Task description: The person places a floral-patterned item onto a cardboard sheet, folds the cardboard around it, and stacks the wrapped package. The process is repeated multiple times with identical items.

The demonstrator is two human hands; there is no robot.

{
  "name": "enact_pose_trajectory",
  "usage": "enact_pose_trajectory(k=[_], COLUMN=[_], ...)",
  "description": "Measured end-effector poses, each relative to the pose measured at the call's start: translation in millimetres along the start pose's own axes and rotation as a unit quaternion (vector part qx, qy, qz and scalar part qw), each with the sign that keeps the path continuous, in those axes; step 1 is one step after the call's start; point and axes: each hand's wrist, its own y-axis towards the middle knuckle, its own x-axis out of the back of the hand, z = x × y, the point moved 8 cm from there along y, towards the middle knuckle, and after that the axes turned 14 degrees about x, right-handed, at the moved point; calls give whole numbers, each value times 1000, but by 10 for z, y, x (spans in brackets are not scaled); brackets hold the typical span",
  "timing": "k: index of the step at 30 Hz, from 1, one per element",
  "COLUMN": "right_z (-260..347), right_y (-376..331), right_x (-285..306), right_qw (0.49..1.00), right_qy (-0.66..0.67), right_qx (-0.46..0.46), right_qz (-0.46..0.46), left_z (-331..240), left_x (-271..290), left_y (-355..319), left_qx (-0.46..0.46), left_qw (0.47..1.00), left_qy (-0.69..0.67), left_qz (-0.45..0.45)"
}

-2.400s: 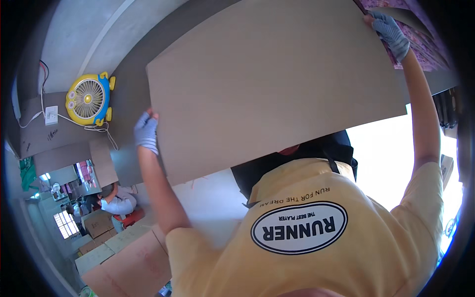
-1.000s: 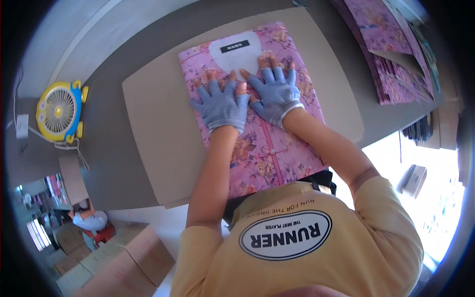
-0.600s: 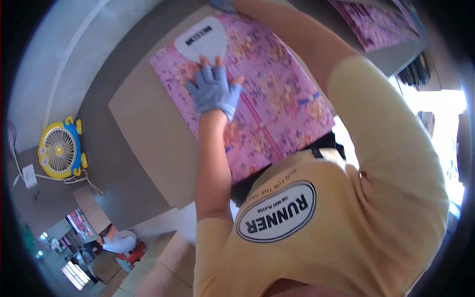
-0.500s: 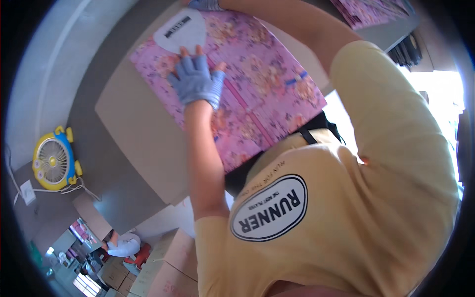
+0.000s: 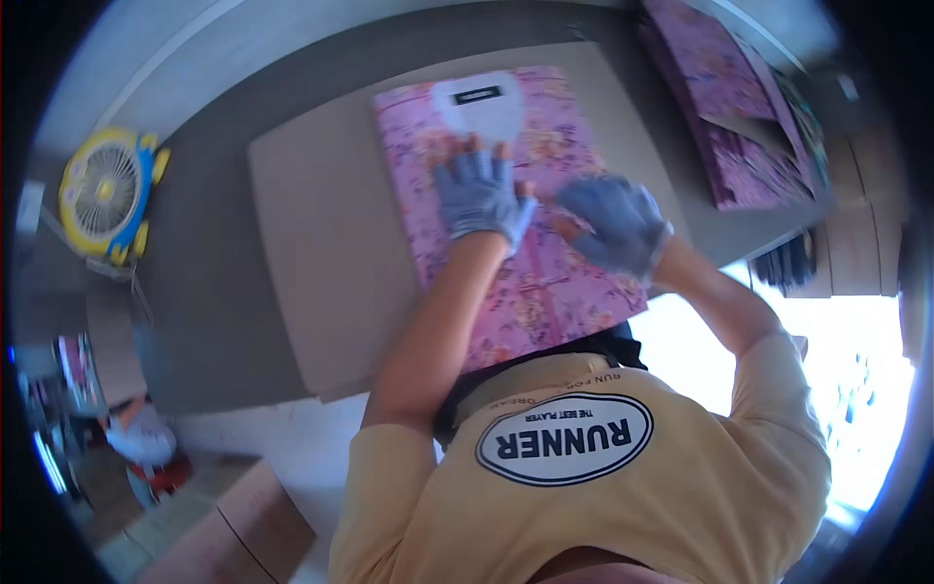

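Note:
A flat pink floral paper bag (image 5: 545, 321), with a white rounded patch and a dark label near its far edge, lies on a large brown cardboard sheet (image 5: 321, 263). My left hand (image 5: 482, 200), in a grey-blue fingerless glove, is pressed flat on the bag just below the patch, its fingers spread. Over the bag's right edge is my right hand (image 5: 615, 226) in a matching glove. Its thumb points left, away from the fingers; those are smeared by motion, and whether they grip anything is unclear.
The cardboard rests on a dark grey table (image 5: 204, 360). A stack of similar pink floral bags (image 5: 720, 107) stands at the far right. A yellow and blue fan (image 5: 107, 195) is at the left. Cardboard boxes (image 5: 233, 526) and another person (image 5: 141, 438) are at lower left.
My right hand has come back from the bag's far edge to its right side. My left hand stays spread on the bag. The whole view has turned and shifted.

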Motion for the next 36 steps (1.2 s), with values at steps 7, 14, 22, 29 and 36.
enact_pose_trajectory(k=[7, 14, 22, 29, 36], right_z=[-595, -310, 901, 2320, 1489], right_y=[3327, 3629, 2414, 221, -571], right_x=[-868, -1094, -1254, -1592, -316], right_qw=[983, 981, 961, 820, 885], right_qy=[-122, -131, -133, 226, 278], right_qx=[57, 108, 233, 489, 326], right_qz=[-125, -92, -68, -193, -181], left_z=[-100, -168, -293, -477, -244], left_x=[52, 5, 203, 220, 217], left_y=[6, -566, -1745, -1993, -1875], left_qx=[20, 21, -30, -101, -86], left_qw=[998, 998, 976, 971, 923], left_qy=[-12, -32, -215, -216, -352], left_qz=[-50, 52, 1, 21, 128])
